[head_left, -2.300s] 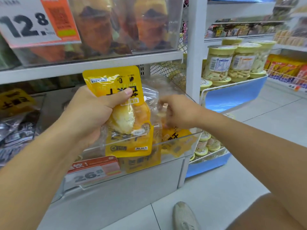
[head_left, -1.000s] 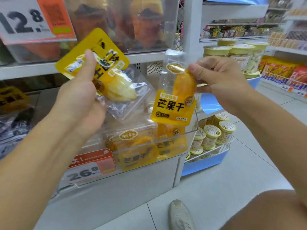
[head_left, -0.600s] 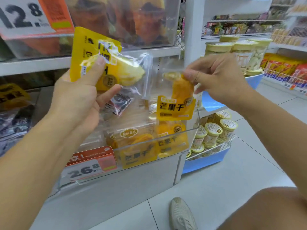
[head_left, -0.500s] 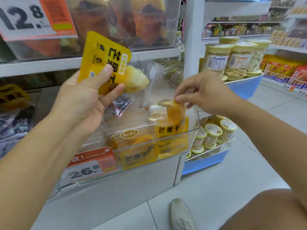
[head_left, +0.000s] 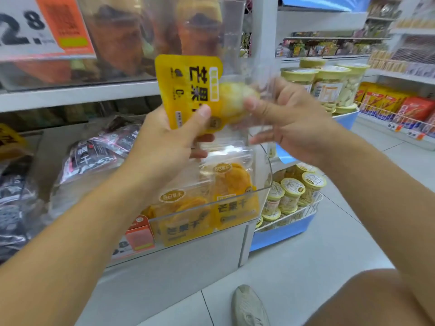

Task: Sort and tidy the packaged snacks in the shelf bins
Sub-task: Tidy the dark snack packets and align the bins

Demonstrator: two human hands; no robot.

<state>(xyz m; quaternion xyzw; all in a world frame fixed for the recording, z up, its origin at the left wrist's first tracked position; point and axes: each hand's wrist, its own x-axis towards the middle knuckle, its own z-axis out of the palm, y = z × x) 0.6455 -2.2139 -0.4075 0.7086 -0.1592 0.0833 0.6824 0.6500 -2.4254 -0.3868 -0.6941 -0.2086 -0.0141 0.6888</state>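
Note:
A yellow dried-mango packet [head_left: 188,90] is held up in front of the shelf, turned sideways. My left hand [head_left: 164,147] grips its yellow end, thumb on the front. My right hand [head_left: 289,121] pinches the packet's clear end, where the pale fruit shows. Below both hands a clear plastic bin [head_left: 266,189] holds several more yellow mango packets [head_left: 233,194], standing upright against the front wall.
Dark packets [head_left: 91,154] lie in the bin to the left. An upper clear bin [head_left: 230,38] with orange packets sits above, with a price card. Stacked lidded jars [head_left: 329,83] stand on blue racks to the right. My shoe [head_left: 249,307] rests on the tiled floor.
My right hand put its mango packet down into the bin, then rose and took the clear end of the packet my left hand holds.

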